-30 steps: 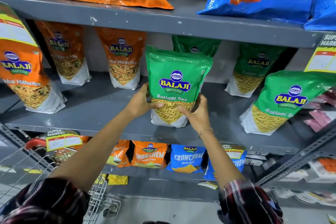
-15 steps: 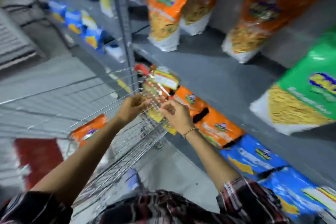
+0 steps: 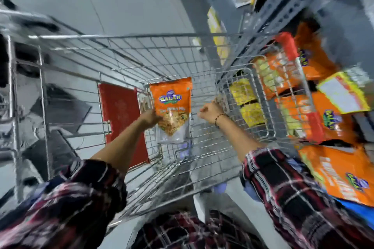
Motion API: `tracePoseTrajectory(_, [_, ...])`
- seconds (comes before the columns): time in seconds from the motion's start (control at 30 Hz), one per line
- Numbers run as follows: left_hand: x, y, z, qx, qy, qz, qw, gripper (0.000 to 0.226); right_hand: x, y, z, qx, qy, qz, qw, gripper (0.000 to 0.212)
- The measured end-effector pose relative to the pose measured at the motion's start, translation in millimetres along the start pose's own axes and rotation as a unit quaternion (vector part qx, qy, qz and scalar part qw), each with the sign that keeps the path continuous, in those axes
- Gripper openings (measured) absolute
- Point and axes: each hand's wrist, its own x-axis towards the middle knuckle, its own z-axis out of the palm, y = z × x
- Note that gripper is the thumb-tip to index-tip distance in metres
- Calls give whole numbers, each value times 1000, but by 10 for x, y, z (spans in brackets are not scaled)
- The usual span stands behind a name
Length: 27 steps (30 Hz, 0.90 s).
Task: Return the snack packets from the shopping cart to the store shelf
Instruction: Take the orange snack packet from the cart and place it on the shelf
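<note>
One orange Balaji snack packet stands in the wire shopping cart, left hand gripping its nine-o'clock edge. At three o'clock, the right hand looks loosely fisted, seemingly empty.

L hand grips orange packet in cart.

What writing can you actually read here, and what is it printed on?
"BALAJI": logo on the orange packet held by the left hand inside the cart.
Line below that logo: too blurred to read.
Logos on the orange packets on the shelf: too blurred to read.
Yellow price tag: print too blurred to read.
</note>
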Motion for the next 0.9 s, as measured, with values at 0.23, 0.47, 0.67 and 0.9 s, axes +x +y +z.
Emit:
tracePoseTrajectory(0.23, [488, -186, 314, -11, -7, -47, 999, 22, 508, 212, 621, 41, -56, 104, 992, 46])
tracePoseTrajectory(0.47, [738, -103, 489, 0, 7, -72, 997, 34, 790, 190, 932, 154, -73, 173, 970, 44])
tracePoseTrajectory(0.67, [872, -184, 389, -117, 47, -90, 988, 30, 929, 231, 1004, 197, -31, 182, 963, 47])
tracePoseTrajectory(0.9, [825, -275, 292, -255, -21, -4, 967, 34, 868, 363, 968, 261, -52, 174, 948, 38])
